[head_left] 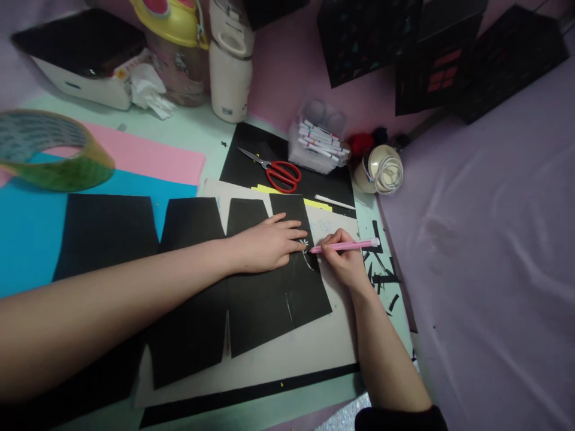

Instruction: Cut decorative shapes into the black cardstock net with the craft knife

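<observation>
My left hand (272, 242) lies flat, fingers spread, on black paper (263, 299) with notches cut into its upper and lower edges. In my right hand (344, 257) is a pink pen (348, 245), gripped between thumb and fingers. Its tip is at the paper's right part, close beside a small white flower drawing (304, 243) with a curved stem line. My left fingertips reach right up to that flower. A faint white line (288, 306) shows lower on the same panel. Beneath the black paper lies a pale board (341, 323).
Red-handled scissors (283, 175), a white pen (335, 202) and a box of markers (318, 143) stand or lie behind the paper. Black scraps (384, 278) are scattered at right. A tape roll (90, 161) sits on blue and pink sheets at left. Bottles (231, 72) stand at the back.
</observation>
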Available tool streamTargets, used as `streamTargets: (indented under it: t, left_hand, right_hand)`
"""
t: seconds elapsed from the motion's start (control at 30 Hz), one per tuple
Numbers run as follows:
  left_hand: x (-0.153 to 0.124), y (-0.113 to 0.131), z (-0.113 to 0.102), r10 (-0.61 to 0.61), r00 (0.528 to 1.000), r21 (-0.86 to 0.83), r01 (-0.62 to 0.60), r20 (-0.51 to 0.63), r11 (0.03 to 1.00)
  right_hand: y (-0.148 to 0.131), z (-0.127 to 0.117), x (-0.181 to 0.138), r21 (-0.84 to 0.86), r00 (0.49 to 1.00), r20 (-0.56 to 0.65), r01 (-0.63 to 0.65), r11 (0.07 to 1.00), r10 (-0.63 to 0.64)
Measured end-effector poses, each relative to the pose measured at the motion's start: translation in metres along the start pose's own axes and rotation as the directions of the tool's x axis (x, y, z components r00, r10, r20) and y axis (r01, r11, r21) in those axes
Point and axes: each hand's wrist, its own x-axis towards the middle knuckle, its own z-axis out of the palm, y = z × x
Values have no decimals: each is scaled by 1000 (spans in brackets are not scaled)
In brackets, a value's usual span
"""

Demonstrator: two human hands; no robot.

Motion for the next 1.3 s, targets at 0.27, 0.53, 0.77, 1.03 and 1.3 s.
streamTargets:
  t: [0.27, 0.53, 0.77, 1.03, 1.3]
  left_hand:
    - [0, 1, -1, 10, 1000, 5, -10, -1, 1000]
    - [0, 0, 1, 13, 1000, 12, -12, -21, 1000]
    - [0, 1, -1, 10, 1000, -8, -10, -20, 1000]
    - [0, 0, 1, 10, 1000, -1, -10, -17, 1000]
    - [0, 0, 0, 13, 1000, 8, -13, -16, 1000]
  right_hand:
    - [0, -1, -3, -9, 1000, -1, -4, 1000, 4]
    - [0, 0, -3, -33, 1000, 15, -13, 999, 13]
    - [-3, 2, -3, -22, 1000, 24, 6, 1000, -6]
    - [-3, 2, -1, -52, 1000, -25, 5, 999, -6]
    - [-2, 2, -1, -76, 999, -38, 8, 997, -11]
